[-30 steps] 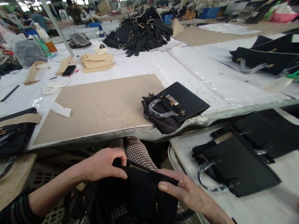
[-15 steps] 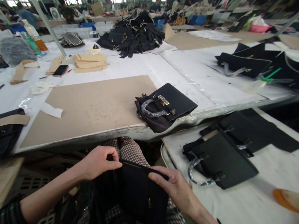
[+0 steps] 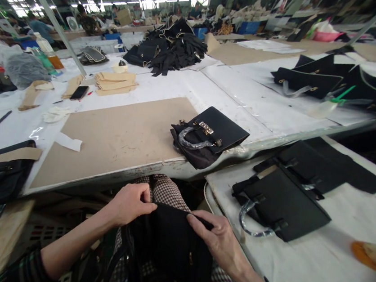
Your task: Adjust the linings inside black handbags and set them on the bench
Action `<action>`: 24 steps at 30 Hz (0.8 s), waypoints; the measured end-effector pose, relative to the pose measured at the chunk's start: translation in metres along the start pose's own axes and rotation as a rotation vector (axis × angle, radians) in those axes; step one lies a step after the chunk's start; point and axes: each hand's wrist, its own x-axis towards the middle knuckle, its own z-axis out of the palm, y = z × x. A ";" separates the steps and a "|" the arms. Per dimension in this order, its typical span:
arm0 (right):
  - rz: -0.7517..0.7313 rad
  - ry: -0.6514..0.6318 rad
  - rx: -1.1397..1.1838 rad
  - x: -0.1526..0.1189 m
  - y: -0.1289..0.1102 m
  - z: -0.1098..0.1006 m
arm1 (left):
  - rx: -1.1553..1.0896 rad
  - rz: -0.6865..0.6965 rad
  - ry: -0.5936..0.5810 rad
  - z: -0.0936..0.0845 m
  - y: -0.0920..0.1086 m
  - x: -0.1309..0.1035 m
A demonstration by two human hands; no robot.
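On my lap lies a black handbag [image 3: 175, 248], its dark fabric turned toward me and a small gold zipper pull showing low on its right. My left hand [image 3: 135, 204] pinches the bag's upper edge between thumb and fingers at the left. My right hand [image 3: 218, 235] grips the same edge farther right, thumb on the near side and fingers over the far side. The edge is stretched between both hands. The lower part of the bag blends into dark shadow. Ahead, a black handbag with a gold clasp [image 3: 221, 129] and plastic-wrapped handle rests at the table edge.
A brown board [image 3: 118, 128] covers part of the white table [image 3: 167, 84]. Black bags [image 3: 289, 207] lie on the right side table, beside an orange object [image 3: 368, 254]. Another black bag [image 3: 1, 174] sits left. Black pieces [image 3: 175, 44] are heaped behind; a phone [image 3: 79, 93] lies left.
The view has shifted slightly, so the surroundings appear a little lower. Both hands keep hold of the bag's edge, with the right thumb and fingers slightly re-set along it.
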 end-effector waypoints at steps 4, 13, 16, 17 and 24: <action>-0.016 0.019 -0.012 0.003 0.002 0.001 | -0.097 0.028 -0.041 0.001 -0.004 0.003; -0.010 -0.699 -0.026 0.049 -0.032 -0.043 | -0.247 0.071 -0.192 -0.005 -0.003 -0.002; -0.152 -0.803 -0.115 0.070 -0.047 -0.029 | -0.289 0.069 -0.199 -0.004 0.000 -0.004; -0.205 -0.815 -0.160 0.077 -0.049 -0.020 | -0.300 0.071 -0.198 -0.004 0.000 -0.004; -0.297 -0.959 -0.238 0.100 -0.047 0.011 | -0.415 0.043 -0.292 -0.018 -0.014 -0.012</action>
